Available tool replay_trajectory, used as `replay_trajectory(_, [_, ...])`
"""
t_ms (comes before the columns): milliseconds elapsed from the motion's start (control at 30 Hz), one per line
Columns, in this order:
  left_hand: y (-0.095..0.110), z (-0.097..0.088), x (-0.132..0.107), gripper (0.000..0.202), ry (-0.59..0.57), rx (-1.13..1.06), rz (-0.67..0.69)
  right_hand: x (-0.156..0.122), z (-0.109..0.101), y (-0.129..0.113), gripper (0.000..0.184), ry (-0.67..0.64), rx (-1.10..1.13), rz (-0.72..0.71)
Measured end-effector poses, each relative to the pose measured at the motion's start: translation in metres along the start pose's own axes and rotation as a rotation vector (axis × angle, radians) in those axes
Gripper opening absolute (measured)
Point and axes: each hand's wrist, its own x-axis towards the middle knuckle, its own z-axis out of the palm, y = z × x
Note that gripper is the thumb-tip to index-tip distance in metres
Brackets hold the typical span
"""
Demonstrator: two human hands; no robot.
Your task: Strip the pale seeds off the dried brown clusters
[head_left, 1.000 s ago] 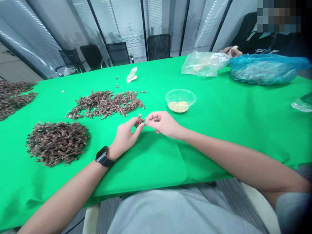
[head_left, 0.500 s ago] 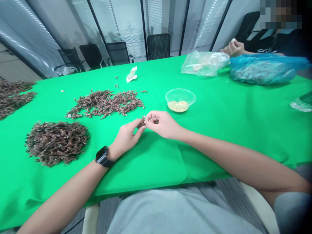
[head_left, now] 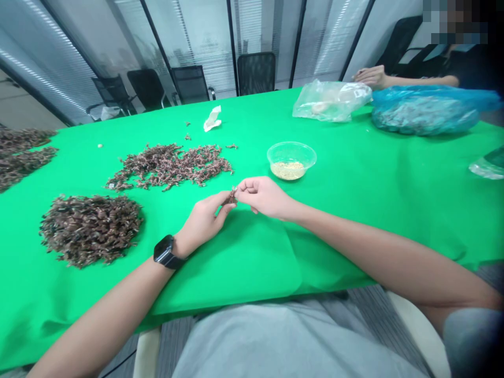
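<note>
Between my fingertips is a small brown dried plant piece (head_left: 232, 197), pinched by my left hand (head_left: 203, 223) and my right hand (head_left: 263, 198). Its middle is partly hidden by my fingers. Behind my hands lies a loose spread of similar brown pieces (head_left: 169, 167). A dense heap of them (head_left: 90, 231) sits left of my left hand. A clear plastic bowl (head_left: 291, 160) holding pale seeds (head_left: 287, 170) stands beyond my right hand. A black smartwatch (head_left: 165, 252) circles my left wrist.
The green cloth-covered table (head_left: 236, 262) holds further brown heaps (head_left: 19, 160), a white wrapper (head_left: 212, 119), a clear bag (head_left: 331, 101), and a blue bag of brown pieces (head_left: 425, 111). A co-worker's hand (head_left: 370, 76) is behind the bags. Black chairs (head_left: 255, 73) line the glass wall.
My hands have drawn slightly closer around the brown piece. The co-worker's hand has lowered and moved left, now lying flatter behind the bags.
</note>
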Motion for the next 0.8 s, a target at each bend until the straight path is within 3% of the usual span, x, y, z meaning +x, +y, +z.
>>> replay_trajectory(800, [0.0031, -0.0002, 0.0029, 0.025, -0.003, -0.108, -0.058, 0.0031, -0.0022, 0.0084, 0.015, 0.075, -0.113, -0.122])
